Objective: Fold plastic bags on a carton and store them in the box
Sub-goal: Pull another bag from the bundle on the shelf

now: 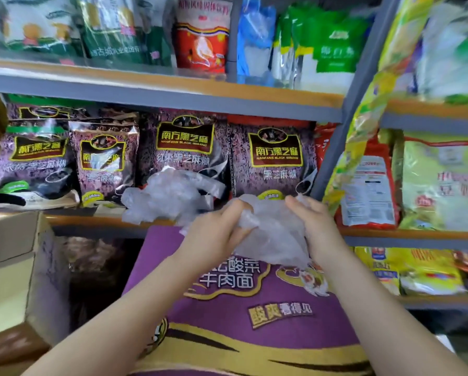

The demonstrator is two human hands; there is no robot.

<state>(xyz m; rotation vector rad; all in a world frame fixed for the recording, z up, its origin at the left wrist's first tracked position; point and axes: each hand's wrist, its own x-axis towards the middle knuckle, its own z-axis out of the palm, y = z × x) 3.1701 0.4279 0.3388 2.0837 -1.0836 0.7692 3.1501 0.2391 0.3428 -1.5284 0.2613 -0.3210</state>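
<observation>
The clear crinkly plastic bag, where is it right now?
In the head view, the clear crinkly plastic bag is held between both hands, centre frame, just above the purple printed carton.

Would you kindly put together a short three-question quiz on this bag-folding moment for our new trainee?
1. True or false: both hands grip the same clear plastic bag.
2. What lies under the held bag? A) the purple carton B) a metal tray C) a wooden stool
3. Fill in: the loose pile of clear bags rests on the shelf edge in front of the black ______ packets.

Key:
1. True: the left hand and right hand each hold a side of it.
2. A
3. sesame
</observation>
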